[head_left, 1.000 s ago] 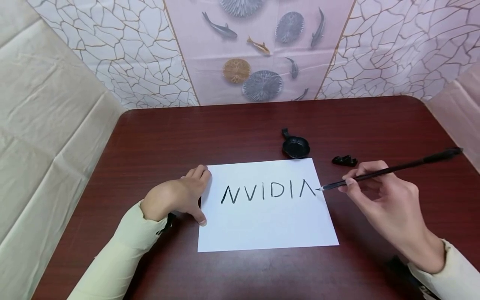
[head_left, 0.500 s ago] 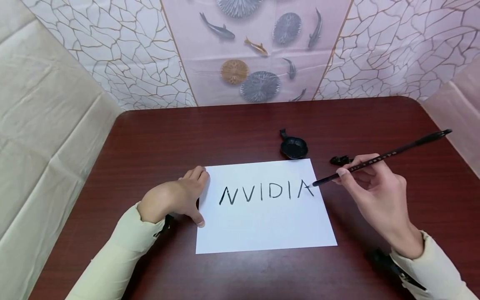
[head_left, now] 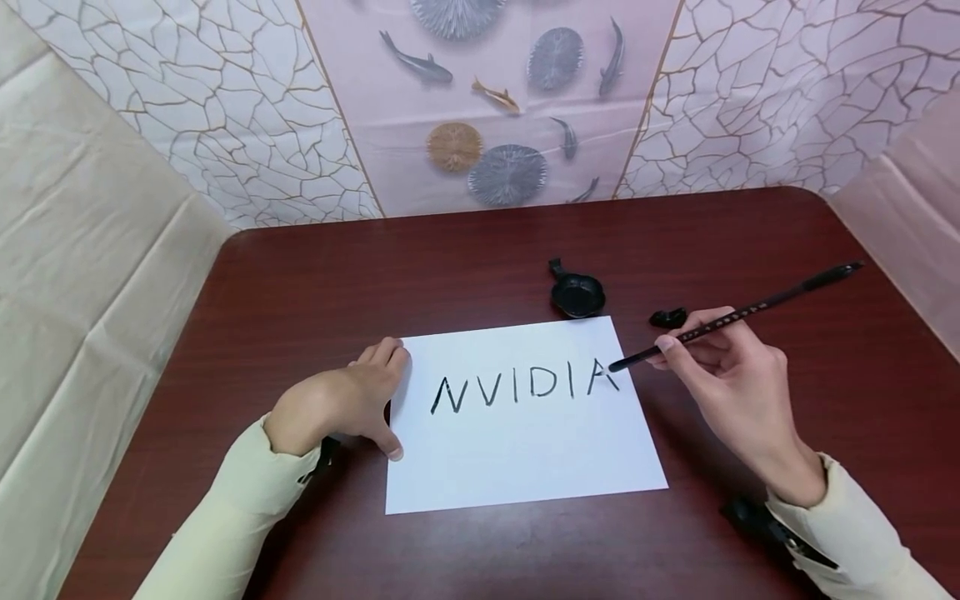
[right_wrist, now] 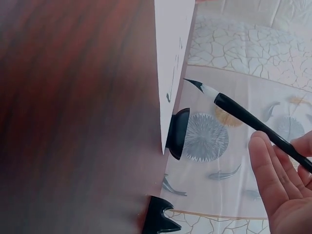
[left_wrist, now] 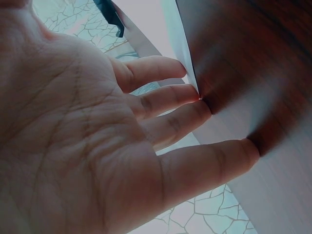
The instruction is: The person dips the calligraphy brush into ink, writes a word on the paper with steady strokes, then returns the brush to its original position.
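Observation:
A sheet of white paper (head_left: 517, 458) lies on the table with NVIDIA brushed across it in black letters. My left hand (head_left: 337, 404) rests at its left edge, the thumb touching the lower part and the fingers the upper corner; in the left wrist view the fingers (left_wrist: 209, 163) extend fairly straight. Between thumb and fingers, my right hand (head_left: 738, 392) holds a dark writing brush (head_left: 780, 297), slanted, its tip by the last letter. The right wrist view shows the brush's black-and-white tip (right_wrist: 197, 86) a little off the sheet.
A small black ink dish (head_left: 577, 294) with a handle sits just behind the paper's top edge. Near my right fingers is a black brush rest (head_left: 667, 318), partly hidden by them. The dark red table (head_left: 420, 275) ends at patterned cloth (head_left: 510, 175) behind and pale cloth at the sides.
My right hand has moved left with the brush, from beside the last letter onto it. That letter now has a crossbar. The left hand stays on the paper; the whole view has shifted slightly.

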{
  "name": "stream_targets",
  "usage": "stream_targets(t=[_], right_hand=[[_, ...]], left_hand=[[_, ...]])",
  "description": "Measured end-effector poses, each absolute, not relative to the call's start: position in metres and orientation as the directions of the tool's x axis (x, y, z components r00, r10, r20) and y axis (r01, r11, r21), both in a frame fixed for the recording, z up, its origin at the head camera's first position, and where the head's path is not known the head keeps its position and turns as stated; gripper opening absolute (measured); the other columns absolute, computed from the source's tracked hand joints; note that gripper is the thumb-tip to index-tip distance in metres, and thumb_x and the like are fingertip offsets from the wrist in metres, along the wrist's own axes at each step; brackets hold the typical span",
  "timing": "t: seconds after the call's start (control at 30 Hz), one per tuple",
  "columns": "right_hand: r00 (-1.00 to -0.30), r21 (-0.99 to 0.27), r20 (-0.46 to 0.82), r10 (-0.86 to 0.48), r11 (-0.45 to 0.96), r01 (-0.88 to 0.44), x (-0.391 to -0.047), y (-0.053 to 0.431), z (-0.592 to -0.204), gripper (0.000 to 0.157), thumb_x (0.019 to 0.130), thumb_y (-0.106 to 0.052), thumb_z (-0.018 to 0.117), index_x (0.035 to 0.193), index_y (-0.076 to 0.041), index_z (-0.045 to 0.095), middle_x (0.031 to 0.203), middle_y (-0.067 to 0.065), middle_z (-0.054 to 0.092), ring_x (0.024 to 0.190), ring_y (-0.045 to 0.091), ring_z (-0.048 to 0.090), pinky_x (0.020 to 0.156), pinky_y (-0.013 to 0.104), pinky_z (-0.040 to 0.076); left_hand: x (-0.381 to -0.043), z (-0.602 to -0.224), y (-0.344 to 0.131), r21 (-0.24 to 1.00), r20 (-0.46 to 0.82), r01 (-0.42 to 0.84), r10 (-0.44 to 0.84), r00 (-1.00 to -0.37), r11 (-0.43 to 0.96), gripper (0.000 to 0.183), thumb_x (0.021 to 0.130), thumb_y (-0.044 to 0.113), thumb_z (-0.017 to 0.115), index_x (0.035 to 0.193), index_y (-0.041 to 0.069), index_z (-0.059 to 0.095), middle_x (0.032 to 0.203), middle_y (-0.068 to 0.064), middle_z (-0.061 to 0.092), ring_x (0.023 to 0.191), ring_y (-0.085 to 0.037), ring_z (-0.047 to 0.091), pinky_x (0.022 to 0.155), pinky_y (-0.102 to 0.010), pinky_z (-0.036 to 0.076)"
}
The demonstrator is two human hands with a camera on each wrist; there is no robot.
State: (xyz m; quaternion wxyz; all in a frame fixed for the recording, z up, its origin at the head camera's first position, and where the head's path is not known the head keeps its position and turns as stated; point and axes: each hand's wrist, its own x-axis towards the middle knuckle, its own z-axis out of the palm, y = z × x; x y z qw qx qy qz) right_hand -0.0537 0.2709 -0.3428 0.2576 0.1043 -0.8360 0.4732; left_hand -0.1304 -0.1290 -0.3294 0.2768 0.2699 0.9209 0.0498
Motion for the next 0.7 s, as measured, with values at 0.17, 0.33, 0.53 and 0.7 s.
stream_targets(t=[0.17,0.33,0.53,0.7], right_hand=[[-0.854,-0.737,0.515,0.066,0.543,-0.403,-0.0530,0.2699,-0.3425,0.024,0.089,0.013,0.076,0.106,0.002,0.064,0.096,-0.014,0.076,0.075,0.000,0.076,0.074,0.012,0.056],[-0.858,-0.742,0.510,0.066,0.538,-0.400,-0.0527,0.2698,-0.3430,0.024,0.089,0.013,0.076,0.107,0.003,0.064,0.095,-0.013,0.076,0.076,0.000,0.076,0.073,0.012,0.056],[-0.864,-0.744,0.500,0.065,0.544,-0.390,-0.0524,0.2691,-0.3422,0.023,0.089,0.012,0.076,0.106,0.001,0.064,0.095,-0.013,0.076,0.076,0.000,0.075,0.072,0.013,0.057],[-0.866,-0.731,0.498,0.053,0.562,-0.386,-0.0535,0.2692,-0.3428,0.022,0.091,0.009,0.076,0.106,0.001,0.064,0.092,0.004,0.078,0.076,-0.001,0.075,0.074,0.011,0.056]], left_hand=[[-0.1298,-0.3290,-0.1300,0.249,-0.486,0.460,0.521,-0.702,0.852,0.112,0.066,0.041,0.102,0.143,-0.005,0.034,0.146,-0.023,0.031,0.141,-0.043,0.034,0.117,-0.060,0.037],[-0.1302,-0.3291,-0.1296,0.240,-0.482,0.467,0.522,-0.704,0.851,0.112,0.065,0.042,0.102,0.142,-0.005,0.035,0.143,-0.021,0.033,0.137,-0.041,0.037,0.114,-0.055,0.042],[-0.1307,-0.3292,-0.1291,0.236,-0.483,0.468,0.521,-0.704,0.852,0.114,0.065,0.043,0.102,0.143,-0.004,0.035,0.144,-0.021,0.034,0.137,-0.040,0.037,0.112,-0.051,0.043],[-0.1312,-0.3295,-0.1295,0.236,-0.488,0.464,0.517,-0.703,0.854,0.115,0.065,0.043,0.102,0.144,-0.004,0.034,0.145,-0.021,0.033,0.137,-0.040,0.037,0.113,-0.051,0.042]])
